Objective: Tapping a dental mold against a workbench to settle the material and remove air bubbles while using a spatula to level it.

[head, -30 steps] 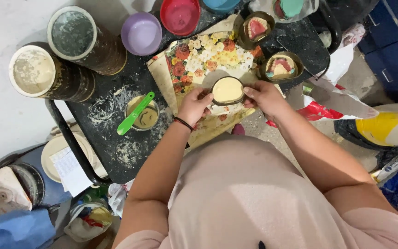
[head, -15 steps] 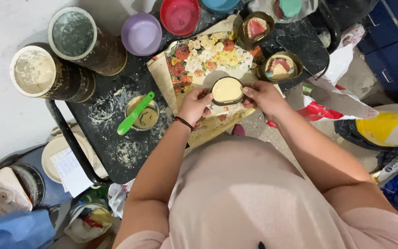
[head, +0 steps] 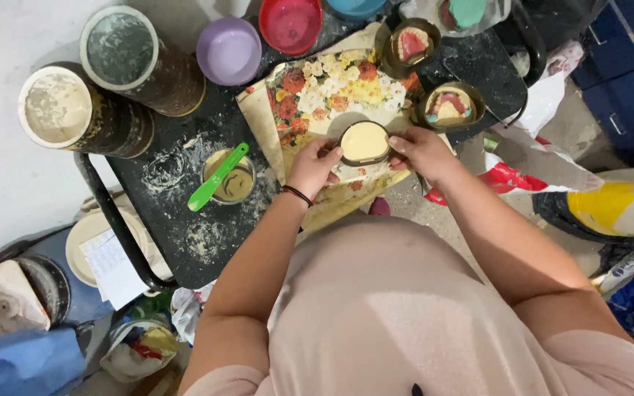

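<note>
A small round metal flask (head: 364, 142) filled with smooth cream plaster sits on a floral cloth (head: 324, 99) on the black table (head: 185, 220). My left hand (head: 312, 165) grips its left side, a dark band on the wrist. My right hand (head: 420, 150) grips its right side. Two other flasks holding pink denture moulds stand behind it, one (head: 413, 45) at the back and one (head: 450, 107) at the right.
A small bowl with a green spatula (head: 218, 177) sits left of the cloth amid spilled powder. Two large tubs (head: 60, 110) (head: 122, 50), a purple bowl (head: 229, 50) and a red bowl (head: 291, 22) line the far side. Bags (head: 610, 213) and buckets crowd the floor.
</note>
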